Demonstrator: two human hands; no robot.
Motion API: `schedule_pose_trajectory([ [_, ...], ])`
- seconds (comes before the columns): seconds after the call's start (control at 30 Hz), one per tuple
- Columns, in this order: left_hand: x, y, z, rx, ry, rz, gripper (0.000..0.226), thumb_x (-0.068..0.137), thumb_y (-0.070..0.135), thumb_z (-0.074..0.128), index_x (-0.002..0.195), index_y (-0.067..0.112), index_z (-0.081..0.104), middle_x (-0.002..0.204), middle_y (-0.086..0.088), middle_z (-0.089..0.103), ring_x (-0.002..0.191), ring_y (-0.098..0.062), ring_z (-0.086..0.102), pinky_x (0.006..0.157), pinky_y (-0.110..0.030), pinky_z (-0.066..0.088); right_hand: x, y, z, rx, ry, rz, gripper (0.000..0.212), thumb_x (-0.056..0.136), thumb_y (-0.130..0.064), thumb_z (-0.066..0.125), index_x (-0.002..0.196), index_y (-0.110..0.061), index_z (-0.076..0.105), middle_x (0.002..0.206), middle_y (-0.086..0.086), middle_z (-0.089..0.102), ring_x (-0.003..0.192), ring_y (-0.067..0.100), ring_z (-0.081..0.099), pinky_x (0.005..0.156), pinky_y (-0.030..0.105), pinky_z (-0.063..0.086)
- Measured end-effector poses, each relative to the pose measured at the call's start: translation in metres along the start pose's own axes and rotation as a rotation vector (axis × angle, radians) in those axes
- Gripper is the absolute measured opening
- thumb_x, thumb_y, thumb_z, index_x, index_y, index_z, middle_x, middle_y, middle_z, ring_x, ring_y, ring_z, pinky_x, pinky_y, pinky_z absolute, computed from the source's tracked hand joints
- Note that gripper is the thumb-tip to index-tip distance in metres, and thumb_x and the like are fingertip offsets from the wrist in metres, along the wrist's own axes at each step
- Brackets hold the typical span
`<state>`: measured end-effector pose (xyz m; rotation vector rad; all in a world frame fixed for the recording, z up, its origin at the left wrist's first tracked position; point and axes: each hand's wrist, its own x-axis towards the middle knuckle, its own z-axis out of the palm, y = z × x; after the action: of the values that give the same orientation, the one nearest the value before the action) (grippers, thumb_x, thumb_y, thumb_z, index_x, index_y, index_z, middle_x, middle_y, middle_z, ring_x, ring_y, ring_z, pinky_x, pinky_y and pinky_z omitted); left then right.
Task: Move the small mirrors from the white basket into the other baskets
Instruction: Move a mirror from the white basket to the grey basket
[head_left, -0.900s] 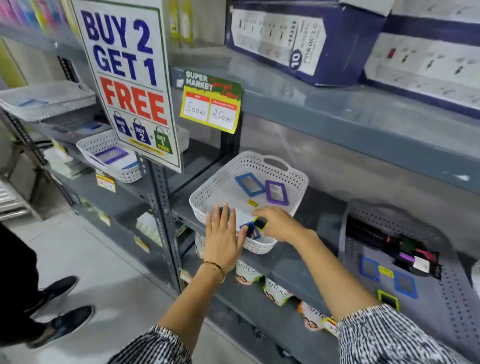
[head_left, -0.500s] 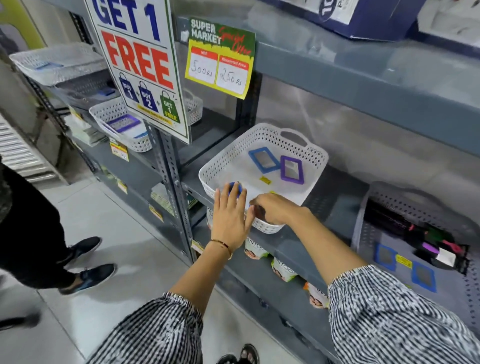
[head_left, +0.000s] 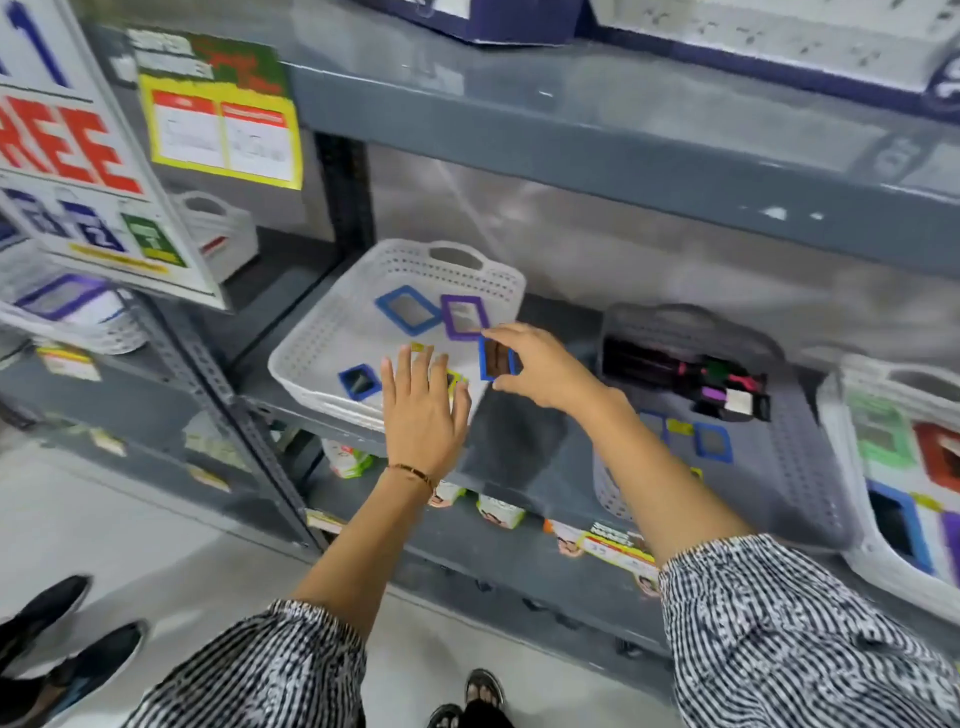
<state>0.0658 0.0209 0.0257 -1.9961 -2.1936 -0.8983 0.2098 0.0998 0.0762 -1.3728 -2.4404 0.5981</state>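
The white basket sits on the grey shelf. Inside lie a blue-framed mirror, a purple-framed mirror, a small blue-framed mirror near the front left, and a yellow-framed one partly under my fingers. My left hand lies flat and open over the basket's front rim. My right hand pinches a small blue-framed mirror above the basket's right edge. To the right, a grey basket holds two blue-framed mirrors and dark items.
Another white basket with coloured frames stands at the far right. A promotional sign and price tags hang at the left, with more baskets behind. A person's shoes are on the floor at the lower left. Boxes fill the shelf above.
My right hand has lifted a small blue-framed mirror out of the front of the white basket and carried it right. The left hand stayed on the rim. The view swung right.
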Motion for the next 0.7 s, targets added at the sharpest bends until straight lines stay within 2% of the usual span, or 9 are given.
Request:
schedule_pose_trajectory([
  [0.1,0.009,0.027,0.012,-0.016,-0.031,0.080,0.048,0.092,0.032,0.036,0.124,-0.002,0.048,0.130,-0.025,0.053,0.128,-0.042,0.040,0.115,-0.053,0.015,-0.030,0.027,-0.018,0.007,0.057,0.093,0.069,0.074,-0.006,0.076,0.136,-0.006,0.047,0.137,0.010,0.051,0.123,0.023,0.049,0.100,0.019,0.032],
  [0.2,0.012,0.044,0.025,0.012,-0.085,0.114,0.048,0.093,0.031,0.041,0.128,-0.002,0.044,0.132,-0.026,0.050,0.130,-0.042,0.036,0.116,-0.051,0.010,-0.061,0.058,-0.032,-0.023,0.091,0.223,0.068,0.073,-0.006,0.076,0.135,-0.004,0.049,0.135,0.012,0.052,0.122,0.026,0.051,0.101,0.025,0.035],
  [0.33,0.009,0.048,0.039,0.077,-0.139,0.114,0.051,0.094,0.032,0.040,0.131,-0.003,0.040,0.133,-0.026,0.049,0.131,-0.044,0.033,0.116,-0.052,0.008,-0.086,0.100,-0.040,-0.084,0.060,0.390,0.067,0.072,-0.005,0.077,0.134,-0.005,0.050,0.126,0.016,0.056,0.115,0.030,0.054,0.092,0.030,0.039],
  [0.4,0.007,0.046,0.043,0.096,-0.154,0.101,0.051,0.094,0.032,0.041,0.131,-0.003,0.039,0.133,-0.026,0.049,0.131,-0.044,0.033,0.116,-0.052,0.008,-0.092,0.117,-0.042,-0.076,0.041,0.452,0.065,0.071,-0.003,0.077,0.131,-0.004,0.052,0.125,0.017,0.056,0.114,0.032,0.055,0.093,0.034,0.043],
  [0.53,0.006,0.045,0.049,0.188,-0.201,0.104,0.054,0.095,0.036,0.036,0.134,-0.001,0.036,0.139,-0.022,0.046,0.135,-0.040,0.029,0.116,-0.051,0.003,-0.097,0.142,-0.043,-0.075,-0.021,0.520,0.060,0.070,-0.001,0.078,0.126,0.001,0.055,0.128,0.018,0.056,0.112,0.035,0.056,0.095,0.041,0.048],
  [0.63,0.006,0.044,0.052,0.236,-0.217,0.098,0.054,0.095,0.038,0.033,0.135,0.002,0.036,0.140,-0.020,0.046,0.136,-0.037,0.030,0.116,-0.054,0.005,-0.096,0.150,-0.038,-0.088,-0.039,0.528,0.047,0.069,0.000,0.076,0.112,0.005,0.060,0.116,0.021,0.063,0.102,0.037,0.061,0.088,0.046,0.052],
  [0.7,0.006,0.044,0.053,0.246,-0.210,0.094,0.054,0.095,0.037,0.033,0.134,0.002,0.036,0.140,-0.019,0.046,0.135,-0.036,0.031,0.116,-0.055,0.007,-0.095,0.154,-0.034,-0.087,-0.055,0.519,0.045,0.069,0.000,0.075,0.111,0.005,0.060,0.115,0.021,0.063,0.102,0.038,0.061,0.088,0.048,0.052],
])
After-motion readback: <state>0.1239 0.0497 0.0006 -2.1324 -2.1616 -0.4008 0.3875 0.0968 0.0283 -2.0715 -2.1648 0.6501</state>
